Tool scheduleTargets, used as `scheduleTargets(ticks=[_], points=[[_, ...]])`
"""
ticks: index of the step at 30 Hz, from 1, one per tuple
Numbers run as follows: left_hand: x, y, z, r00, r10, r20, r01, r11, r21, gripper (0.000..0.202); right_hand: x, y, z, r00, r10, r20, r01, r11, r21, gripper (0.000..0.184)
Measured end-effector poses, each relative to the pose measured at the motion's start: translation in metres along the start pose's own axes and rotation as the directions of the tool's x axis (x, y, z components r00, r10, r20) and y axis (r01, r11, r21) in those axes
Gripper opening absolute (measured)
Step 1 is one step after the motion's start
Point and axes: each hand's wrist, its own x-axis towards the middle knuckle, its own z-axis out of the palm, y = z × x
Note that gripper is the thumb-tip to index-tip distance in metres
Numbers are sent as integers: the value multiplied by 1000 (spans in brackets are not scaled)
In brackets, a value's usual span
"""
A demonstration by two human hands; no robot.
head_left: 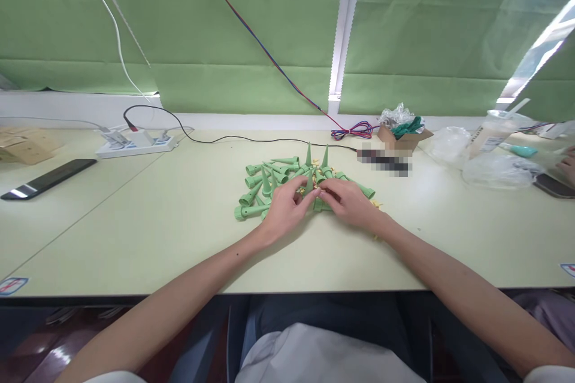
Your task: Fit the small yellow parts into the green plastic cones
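Tight pile, easily toppled

Left hand [285,206] curls around an upright green cone [309,182] among green spikes [266,185] on the surface [179,221]; right hand [348,198] pinches beside it, contents hidden. A knuckle's nudge could topple standing spikes or scatter yellow bits [377,204]
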Motion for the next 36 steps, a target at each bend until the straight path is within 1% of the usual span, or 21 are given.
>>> scheduleTargets(ticks=[8, 16, 23, 28, 36], points=[[1, 0, 0, 999, 30, -17, -29, 998, 49, 24, -1, -1, 0, 1000, 5, 22, -5, 1000, -2, 16], [0, 0, 1, 999, 49, -18, -47, 996, 70, 20, -1, -3, -1, 999, 19, 48, -18, 1000, -25, 16], [0, -7, 4, 990, 139, -36, -137, 989, 60, 14, 0, -4, 0, 998, 13, 59, -12, 1000, -27, 17], [-1, -7, 4, 985, 171, -23, -170, 983, 64, 22, 0, -5, 0, 998, -4, 70, 5, 1000, -24, 20], [-2, -4, 3, 980, 197, 11, -197, 979, 54, 29, 0, -5, 0, 995, 32, 98, -29, 999, -32, 25]])
